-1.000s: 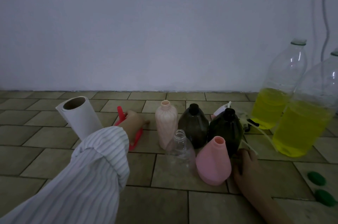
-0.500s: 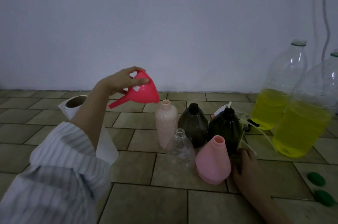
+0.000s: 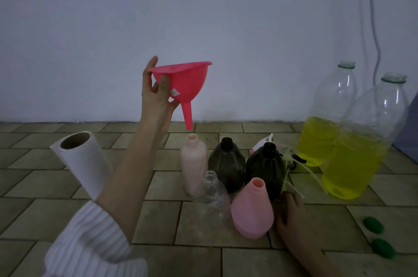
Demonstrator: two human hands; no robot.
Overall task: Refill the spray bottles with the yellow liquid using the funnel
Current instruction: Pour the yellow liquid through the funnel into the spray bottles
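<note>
My left hand [image 3: 156, 98] holds a red funnel [image 3: 183, 83] upright in the air, spout down, above and just left of a tall pale pink bottle [image 3: 193, 163]. Several uncapped spray bottles stand clustered on the tiled floor: a clear bottle [image 3: 211, 197], a pink cone-shaped bottle [image 3: 252, 209], and two dark bottles [image 3: 226, 163] [image 3: 264, 168]. My right hand [image 3: 291, 218] rests on the floor against the pink cone-shaped bottle's right side, fingers loosely curled. Two large clear bottles of yellow liquid [image 3: 321, 132] [image 3: 359, 154] stand open at the right.
A white paper towel roll [image 3: 83, 159] leans at the left behind my forearm. Spray heads with tubes [image 3: 291, 159] lie behind the dark bottles. Two green caps [image 3: 373, 223] [image 3: 383, 250] lie at the right. A white wall runs along the back.
My left hand picked the funnel up from the floor, raised it and turned it from sideways to upright with the spout down. My right hand stayed put.
</note>
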